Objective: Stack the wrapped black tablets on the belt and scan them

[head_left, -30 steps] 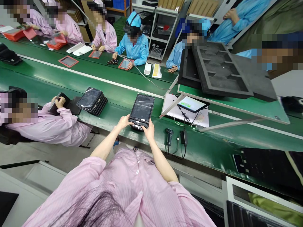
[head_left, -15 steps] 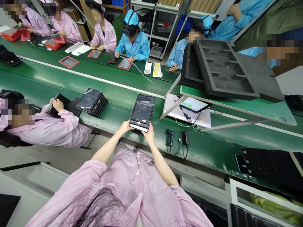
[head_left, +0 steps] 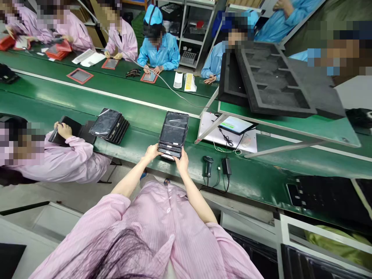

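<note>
A stack of black tablets (head_left: 173,130) is in front of me at the near edge of the green bench, its layers fanned out toward me. My left hand (head_left: 151,152) grips the stack's near left corner. On the near right corner my right hand (head_left: 181,159) is closed round the edge. Whether the stack rests on the bench or is held just above it, I cannot tell. Left of it stands another stack of tablets (head_left: 108,124), apart from my hands. To the right lie a barcode scanner (head_left: 208,166) and a black power adapter (head_left: 226,166) with cables.
A green shelf (head_left: 319,130) bearing black foam trays (head_left: 279,83) rises at the right, over a lit tablet (head_left: 235,124) on a white board. A co-worker in pink (head_left: 64,155) sits left, hands on a black case. More workers sit across the bench (head_left: 139,105).
The stack's layers have slid further apart, with more of the lower tablets showing at the near end. Both hands keep their grip. The whole view has shifted slightly.
</note>
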`<state>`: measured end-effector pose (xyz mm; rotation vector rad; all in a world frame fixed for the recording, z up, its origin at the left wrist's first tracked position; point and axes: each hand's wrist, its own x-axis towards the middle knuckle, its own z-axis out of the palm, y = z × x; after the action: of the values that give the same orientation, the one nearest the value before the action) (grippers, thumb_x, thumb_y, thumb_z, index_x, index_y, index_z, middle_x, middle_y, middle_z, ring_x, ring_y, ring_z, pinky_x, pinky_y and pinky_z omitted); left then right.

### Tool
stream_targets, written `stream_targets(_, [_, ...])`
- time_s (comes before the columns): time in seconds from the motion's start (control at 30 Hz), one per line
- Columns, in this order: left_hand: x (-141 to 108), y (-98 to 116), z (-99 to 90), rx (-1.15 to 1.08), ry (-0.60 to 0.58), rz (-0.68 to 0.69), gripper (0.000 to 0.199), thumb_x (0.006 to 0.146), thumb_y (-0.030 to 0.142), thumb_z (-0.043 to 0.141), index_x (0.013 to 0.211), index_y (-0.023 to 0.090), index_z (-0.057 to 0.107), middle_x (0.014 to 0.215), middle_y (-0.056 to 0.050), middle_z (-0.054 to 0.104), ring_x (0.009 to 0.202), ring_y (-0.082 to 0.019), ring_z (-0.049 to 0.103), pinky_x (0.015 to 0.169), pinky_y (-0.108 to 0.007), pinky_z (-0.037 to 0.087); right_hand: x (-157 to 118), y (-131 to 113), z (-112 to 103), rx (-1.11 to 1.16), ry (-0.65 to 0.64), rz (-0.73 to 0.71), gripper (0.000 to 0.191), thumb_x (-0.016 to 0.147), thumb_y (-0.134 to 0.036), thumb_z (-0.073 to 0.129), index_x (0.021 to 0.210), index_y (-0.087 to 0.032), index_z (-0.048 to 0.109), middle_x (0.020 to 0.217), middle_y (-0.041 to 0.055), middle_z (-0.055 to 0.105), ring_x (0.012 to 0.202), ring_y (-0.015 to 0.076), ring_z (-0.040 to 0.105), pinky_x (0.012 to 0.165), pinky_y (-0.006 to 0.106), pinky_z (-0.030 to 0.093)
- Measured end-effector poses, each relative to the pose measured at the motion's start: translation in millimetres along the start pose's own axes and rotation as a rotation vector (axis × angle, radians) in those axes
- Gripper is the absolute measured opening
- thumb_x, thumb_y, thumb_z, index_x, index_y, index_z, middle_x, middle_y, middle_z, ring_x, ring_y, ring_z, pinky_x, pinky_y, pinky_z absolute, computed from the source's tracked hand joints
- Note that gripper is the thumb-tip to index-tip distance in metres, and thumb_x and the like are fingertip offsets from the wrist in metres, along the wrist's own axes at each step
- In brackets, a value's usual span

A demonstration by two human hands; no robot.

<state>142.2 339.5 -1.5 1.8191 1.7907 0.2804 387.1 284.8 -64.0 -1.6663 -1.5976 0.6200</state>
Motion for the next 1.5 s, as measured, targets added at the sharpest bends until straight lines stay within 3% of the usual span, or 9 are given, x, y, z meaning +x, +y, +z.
stream_targets(0.2, [3.0,0.0,0.4,-0.030,0.026,-0.012,0.049,0.085,0.032,0.097,0.130,0.020,0.081,0.120,-0.014,0.090,0.121,-0.037,0.084,0.100,-0.038,0.064,0.4,-1.5,4.7,0.008,0.033,0.030,0.088,0.096,-0.035,0.075,0.177,-0.022,0.043,0.162,0.0192,0.065,0.145,0.0377,0.061,0.123,0.055,0.050])
stream_targets(0.37, [3.7,-18.2,1.4,-0.182,-0.013,0.048,0.046,0.087,0.024,0.094,0.131,0.023,0.081,0.123,-0.009,0.090,0.125,-0.033,0.083,0.104,-0.035,0.064,-2.1,-0.6,1.2,0.028,0.019,-0.026,0.091,0.096,-0.037,0.075,0.178,-0.021,0.039,0.165,0.0202,0.061,0.151,0.0370,0.056,0.128,0.057,0.047])
stream_targets(0.47, [-1.8,-31.6,7.7,-0.226,-0.044,0.129,0.063,0.081,0.023,0.098,0.140,0.022,0.077,0.134,-0.009,0.087,0.130,-0.032,0.080,0.112,-0.037,0.062,-9.2,3.4,0.6,0.042,-0.017,-0.121,0.101,0.094,-0.039,0.080,0.180,-0.018,0.030,0.177,0.0221,0.047,0.164,0.0373,0.045,0.135,0.059,0.039])
stream_targets(0.57, [-5.4,-35.7,18.8,-0.199,-0.059,0.120,0.079,0.074,0.023,0.102,0.148,0.022,0.073,0.137,-0.011,0.085,0.130,-0.033,0.080,0.115,-0.040,0.062,-15.9,7.4,3.4,0.057,-0.032,-0.112,0.107,0.093,-0.038,0.082,0.181,-0.018,0.025,0.183,0.0231,0.038,0.170,0.0371,0.037,0.137,0.060,0.037])
stream_targets(0.7, [-2.4,-28.4,27.3,-0.135,-0.038,0.054,0.065,0.079,0.017,0.098,0.140,0.021,0.076,0.134,-0.013,0.086,0.129,-0.033,0.081,0.112,-0.039,0.063,-16.8,11.1,5.5,0.101,-0.031,-0.069,0.102,0.096,-0.034,0.076,0.182,-0.023,0.025,0.180,0.0189,0.045,0.166,0.0337,0.046,0.134,0.057,0.043])
stream_targets(0.93, [5.5,-16.8,16.3,-0.094,-0.058,0.020,0.058,0.083,0.021,0.096,0.138,0.020,0.076,0.124,-0.014,0.089,0.121,-0.033,0.084,0.103,-0.035,0.063,-9.6,8.6,0.7,0.112,-0.040,0.003,0.099,0.096,-0.030,0.074,0.183,-0.026,0.027,0.170,0.0141,0.062,0.149,0.0325,0.065,0.124,0.051,0.054])
stream_targets(1.2, [16.9,-13.9,11.9,-0.045,-0.068,-0.013,0.055,0.084,0.028,0.095,0.135,0.022,0.075,0.102,-0.006,0.089,0.102,-0.028,0.085,0.090,-0.030,0.063,-5.3,1.7,1.1,0.069,-0.015,0.054,0.095,0.095,-0.029,0.071,0.182,-0.029,0.032,0.161,0.0141,0.068,0.138,0.0357,0.071,0.118,0.053,0.058])
stream_targets(1.33, [13.4,-12.8,16.6,-0.049,-0.054,-0.051,0.054,0.086,0.028,0.095,0.136,0.022,0.076,0.110,-0.010,0.090,0.108,-0.031,0.086,0.095,-0.035,0.065,-2.8,6.5,1.5,0.066,-0.018,0.070,0.095,0.094,-0.029,0.071,0.182,-0.030,0.034,0.161,0.0151,0.067,0.134,0.0359,0.072,0.115,0.054,0.059])
stream_targets(1.5, [-10.1,-14.9,38.8,-0.181,0.057,-0.121,0.044,0.095,0.028,0.088,0.137,0.020,0.077,0.129,-0.014,0.088,0.126,-0.029,0.082,0.109,-0.034,0.062,-4.7,37.6,-18.6,0.174,-0.165,-0.019,0.093,0.096,-0.035,0.072,0.181,-0.025,0.036,0.167,0.0161,0.062,0.126,0.0299,0.074,0.109,0.048,0.064])
